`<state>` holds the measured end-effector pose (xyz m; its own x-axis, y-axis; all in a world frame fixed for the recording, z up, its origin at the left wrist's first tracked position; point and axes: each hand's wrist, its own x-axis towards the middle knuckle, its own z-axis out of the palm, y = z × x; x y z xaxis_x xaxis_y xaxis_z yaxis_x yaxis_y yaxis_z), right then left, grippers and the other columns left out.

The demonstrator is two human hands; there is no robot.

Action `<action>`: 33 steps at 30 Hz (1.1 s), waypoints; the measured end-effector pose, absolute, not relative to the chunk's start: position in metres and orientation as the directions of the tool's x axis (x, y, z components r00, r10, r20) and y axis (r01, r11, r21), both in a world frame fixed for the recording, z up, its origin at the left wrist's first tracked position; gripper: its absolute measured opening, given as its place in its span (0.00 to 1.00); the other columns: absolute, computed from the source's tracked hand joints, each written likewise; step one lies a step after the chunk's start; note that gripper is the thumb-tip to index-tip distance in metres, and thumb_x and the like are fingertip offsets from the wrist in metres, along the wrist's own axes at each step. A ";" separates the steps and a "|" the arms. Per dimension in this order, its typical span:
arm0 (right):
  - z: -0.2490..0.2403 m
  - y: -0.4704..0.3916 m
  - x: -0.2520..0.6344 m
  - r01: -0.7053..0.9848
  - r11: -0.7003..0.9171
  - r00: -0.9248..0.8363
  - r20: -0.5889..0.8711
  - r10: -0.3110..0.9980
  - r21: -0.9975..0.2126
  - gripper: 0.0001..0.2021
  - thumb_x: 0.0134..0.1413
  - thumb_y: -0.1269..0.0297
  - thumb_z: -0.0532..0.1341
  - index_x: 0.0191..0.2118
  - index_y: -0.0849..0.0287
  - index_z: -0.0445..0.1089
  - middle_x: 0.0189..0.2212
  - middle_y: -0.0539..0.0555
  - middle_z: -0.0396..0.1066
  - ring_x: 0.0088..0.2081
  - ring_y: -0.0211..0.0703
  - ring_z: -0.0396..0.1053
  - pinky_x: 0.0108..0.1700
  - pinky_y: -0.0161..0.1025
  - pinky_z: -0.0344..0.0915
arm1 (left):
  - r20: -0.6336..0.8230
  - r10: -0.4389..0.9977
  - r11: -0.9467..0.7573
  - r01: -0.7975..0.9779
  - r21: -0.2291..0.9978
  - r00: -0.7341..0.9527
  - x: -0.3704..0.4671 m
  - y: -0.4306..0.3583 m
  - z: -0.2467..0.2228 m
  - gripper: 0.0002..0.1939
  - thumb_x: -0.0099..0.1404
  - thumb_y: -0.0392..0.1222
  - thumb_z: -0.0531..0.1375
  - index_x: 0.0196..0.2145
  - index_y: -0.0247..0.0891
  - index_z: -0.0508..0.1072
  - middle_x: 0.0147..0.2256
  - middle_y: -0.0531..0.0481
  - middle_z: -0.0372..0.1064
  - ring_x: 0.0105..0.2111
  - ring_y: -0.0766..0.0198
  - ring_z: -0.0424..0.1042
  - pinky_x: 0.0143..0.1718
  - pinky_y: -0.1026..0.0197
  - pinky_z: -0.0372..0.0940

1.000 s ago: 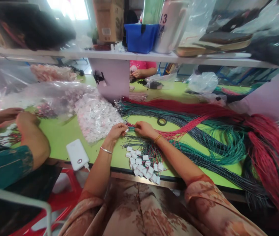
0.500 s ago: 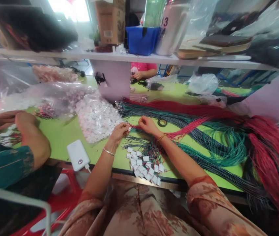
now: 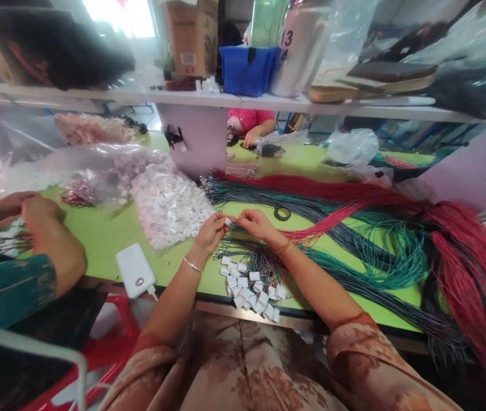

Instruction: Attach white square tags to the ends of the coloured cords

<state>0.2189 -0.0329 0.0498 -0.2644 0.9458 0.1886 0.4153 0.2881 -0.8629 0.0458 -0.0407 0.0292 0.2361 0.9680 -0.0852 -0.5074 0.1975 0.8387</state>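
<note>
My left hand [image 3: 211, 233] pinches a small white plastic connector [image 3: 227, 221] between thumb and fingers. My right hand [image 3: 256, 223] is closed right beside it, its fingertips on a thin wire at the connector's end; the wire's tip is hidden. Just below both hands lies a pile of white connectors [image 3: 254, 276] with thin wires attached. Loose red wires [image 3: 315, 227] run off to the right from under my right hand. A clear bag of white connectors [image 3: 169, 205] sits left of my left hand.
Bundles of green wires [image 3: 397, 251], dark wires [image 3: 354, 242] and red wires [image 3: 461, 228] cover the right side. A roll of black tape [image 3: 282, 213] lies behind my right hand. A white power bank [image 3: 135, 270] is at left, near a co-worker's arm [image 3: 56, 234]. A shelf [image 3: 140, 98] spans overhead.
My right hand has come down and left, meeting the connector in my left hand. The far co-worker's hand has shifted right. The piles stay as they were.
</note>
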 end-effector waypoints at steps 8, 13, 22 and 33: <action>0.038 -0.032 0.214 0.405 0.248 -0.261 0.149 0.954 -0.880 0.14 0.49 0.54 0.56 0.22 0.59 0.62 0.19 0.46 0.57 0.23 0.33 0.52 0.26 0.33 0.49 | -0.053 0.978 0.142 -0.457 0.878 0.202 0.049 -0.044 0.029 0.13 0.50 0.40 0.69 0.31 0.35 0.69 0.32 0.49 0.73 0.27 0.71 0.66 0.30 0.67 0.61; 0.031 -0.033 0.209 0.381 0.271 -0.250 0.183 0.951 -0.884 0.16 0.51 0.52 0.55 0.23 0.60 0.62 0.20 0.46 0.59 0.24 0.34 0.53 0.28 0.33 0.51 | -0.029 0.993 0.068 -0.361 0.930 0.114 0.051 -0.043 0.025 0.13 0.49 0.41 0.69 0.30 0.35 0.71 0.29 0.51 0.72 0.23 0.73 0.62 0.27 0.67 0.58; 0.029 -0.028 0.209 0.508 0.345 -0.314 0.204 0.927 -0.789 0.15 0.53 0.55 0.55 0.24 0.60 0.65 0.19 0.47 0.62 0.23 0.34 0.54 0.28 0.33 0.50 | -0.064 0.996 0.080 -0.292 0.953 0.064 0.049 -0.038 0.019 0.13 0.48 0.43 0.69 0.28 0.35 0.72 0.23 0.53 0.69 0.22 0.72 0.62 0.25 0.67 0.57; 0.015 0.030 0.235 0.791 0.290 -0.353 -0.015 0.936 -0.540 0.06 0.48 0.68 0.58 0.26 0.62 0.72 0.25 0.51 0.71 0.25 0.35 0.59 0.29 0.34 0.51 | -0.180 0.978 0.198 -0.187 0.962 0.109 0.038 -0.034 0.023 0.08 0.48 0.38 0.67 0.25 0.34 0.71 0.22 0.52 0.68 0.19 0.72 0.61 0.21 0.67 0.54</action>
